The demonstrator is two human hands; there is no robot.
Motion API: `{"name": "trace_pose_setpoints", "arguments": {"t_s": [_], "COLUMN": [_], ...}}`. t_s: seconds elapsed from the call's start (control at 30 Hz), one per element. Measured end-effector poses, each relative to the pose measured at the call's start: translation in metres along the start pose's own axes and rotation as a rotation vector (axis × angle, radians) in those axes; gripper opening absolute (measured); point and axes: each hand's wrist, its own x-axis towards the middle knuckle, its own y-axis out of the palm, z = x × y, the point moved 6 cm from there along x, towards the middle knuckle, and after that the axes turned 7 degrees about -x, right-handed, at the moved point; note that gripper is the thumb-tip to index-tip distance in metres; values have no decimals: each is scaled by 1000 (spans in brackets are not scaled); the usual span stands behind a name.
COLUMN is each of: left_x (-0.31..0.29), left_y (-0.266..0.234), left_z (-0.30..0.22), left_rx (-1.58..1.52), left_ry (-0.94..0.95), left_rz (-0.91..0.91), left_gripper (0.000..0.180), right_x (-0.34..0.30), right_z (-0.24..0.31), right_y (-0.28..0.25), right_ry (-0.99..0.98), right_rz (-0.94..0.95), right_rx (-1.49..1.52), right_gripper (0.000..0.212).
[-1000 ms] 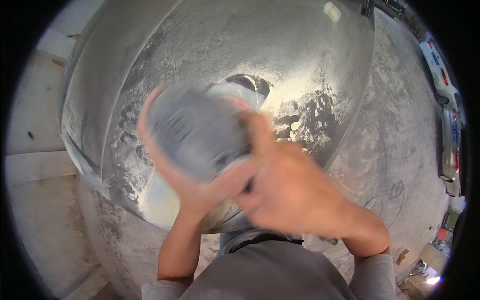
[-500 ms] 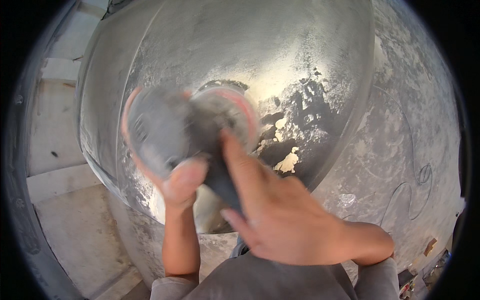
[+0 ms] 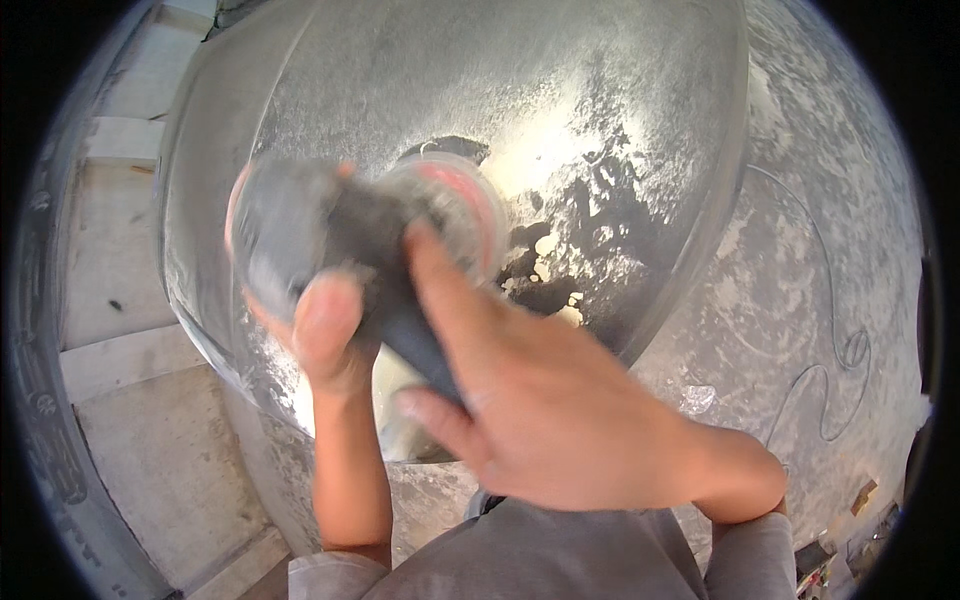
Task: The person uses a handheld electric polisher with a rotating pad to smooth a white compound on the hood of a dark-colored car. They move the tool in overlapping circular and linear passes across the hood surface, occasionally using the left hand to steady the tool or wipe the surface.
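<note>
I hold a dark grey power sander [image 3: 355, 215] with both hands over a large curved metal panel [image 3: 430, 80]. My left hand [image 3: 333, 325] is wrapped round its rounded grey housing, thumb on the near side. My right hand [image 3: 570, 410] grips the dark handle, index finger stretched along it. The round disc [image 3: 478, 205], with a red ring, appears to lie against the panel, though motion blurs it. Right of the disc, dark bare patches [image 3: 610, 190] and small pale spots break up the panel's dull silvery surface.
A thin cord [image 3: 832, 320] curls over the dusty, stained floor [image 3: 740, 330] to the right. Pale slabs or boards [image 3: 160, 450] run along the left side. Scraps and debris [image 3: 820, 570] lie at the lower right, and a small shiny crumpled bit [image 3: 697, 399] rests on the floor.
Both hands and the sander have shifted a little to the left and slightly away from me across the panel. The grip stays the same.
</note>
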Motion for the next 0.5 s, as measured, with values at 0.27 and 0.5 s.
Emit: {"name": "trace_pose_setpoints", "arguments": {"t_s": [0.27,0.5], "left_x": [-32,2], "left_y": [-27,4], "left_z": [-11,3], "left_rx": [-92,-20], "left_ry": [-47,-14], "left_rz": [-113,44], "left_gripper": [125,117], "right_x": [-1,-10], "right_z": [11,-3], "right_y": [21,-8], "right_ry": [-97,93], "right_rz": [178,93], "right_rx": [-36,16], "right_gripper": [77,80]}}
